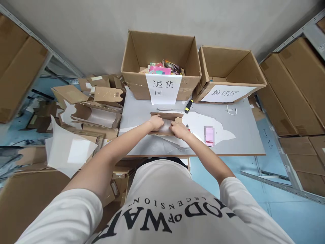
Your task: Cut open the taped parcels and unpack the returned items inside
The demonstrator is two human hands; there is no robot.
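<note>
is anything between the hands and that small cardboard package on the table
Nothing visible. The left hand and right hand both rest directly on the small cardboard package on the table. The pink card and the yellow-handled tool lie off to the side.

Grey wall (101, 30), blue floor (299, 213) (metal shelving (308, 32) flanking).

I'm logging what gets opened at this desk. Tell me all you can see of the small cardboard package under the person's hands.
The cardboard package is small, flat and brown, lying on the grey table in front of the labelled boxes. Its top looks torn open, showing pale wrapping inside. The left hand and right hand both press on it from either side; contents are hidden.
</note>
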